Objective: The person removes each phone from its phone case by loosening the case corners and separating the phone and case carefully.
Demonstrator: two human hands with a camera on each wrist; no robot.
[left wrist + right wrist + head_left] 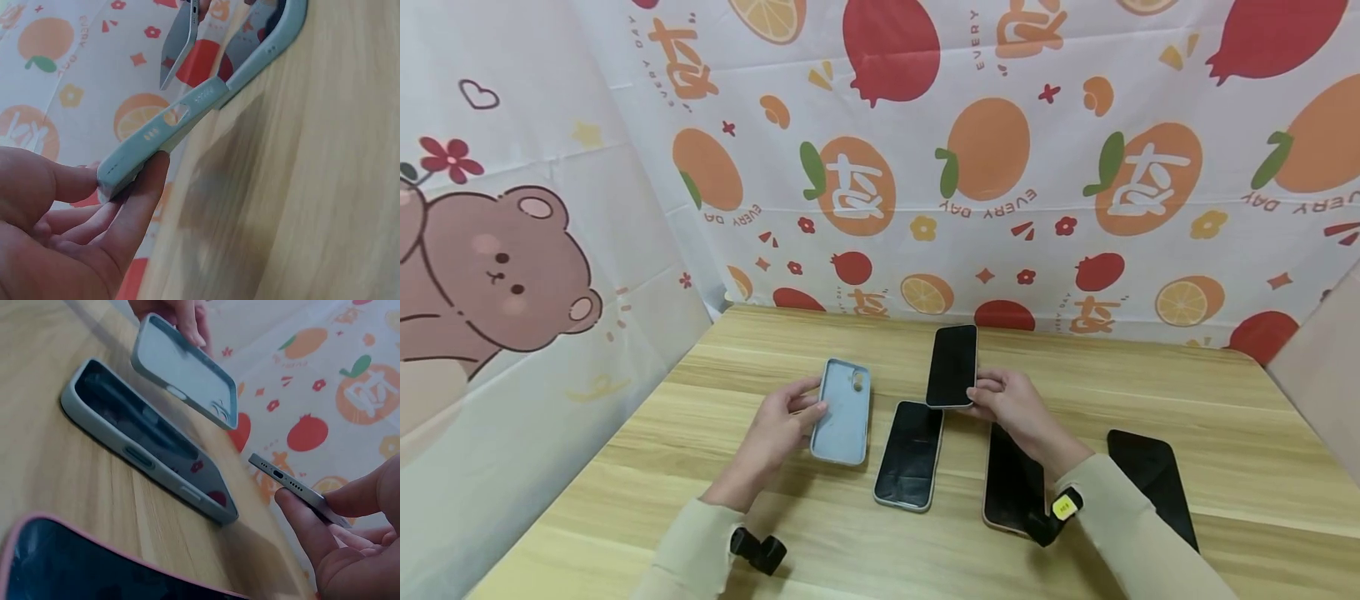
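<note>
The person's left hand (782,425) pinches the edge of an empty light blue phone case (841,421) between thumb and fingers, above the wooden table (625,517). Its hollow side faces the person. The right hand (1018,412) grips a thin phone (952,367) by its side, also up off the table. Between the hands, a phone in a pale case (908,458) lies on the table. A pink-edged phone (1011,483) and a black phone (1153,475) lie to the right.
</note>
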